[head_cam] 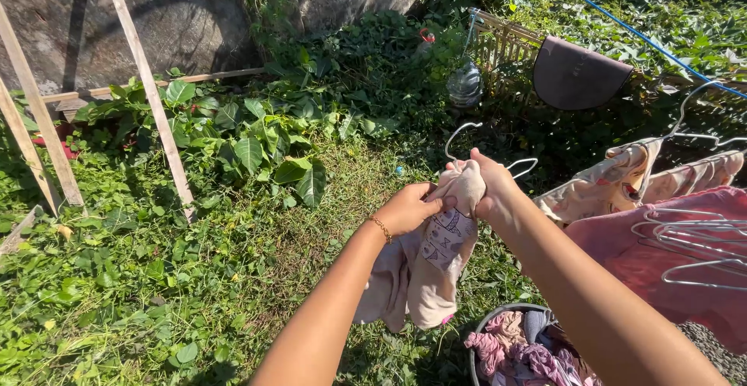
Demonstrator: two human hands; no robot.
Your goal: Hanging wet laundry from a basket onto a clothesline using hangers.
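Observation:
My left hand (406,208), with a thin gold bracelet at the wrist, grips the top of a pale pink garment (424,265) that hangs down over the grass. My right hand (489,186) holds the same garment's upper edge together with a white wire hanger (461,137), whose hook curls up above my fingers. The garment has a printed patch on its front. Below my right forearm stands a dark round basin (489,320) full of pink and purple wet clothes.
At the right, a patterned garment (615,180) and a pink cloth (622,246) hang on a line with several empty wire hangers (692,238). A blue rope (622,24) runs overhead. Wooden poles (152,94) lean at left; grass and leafy plants cover the ground.

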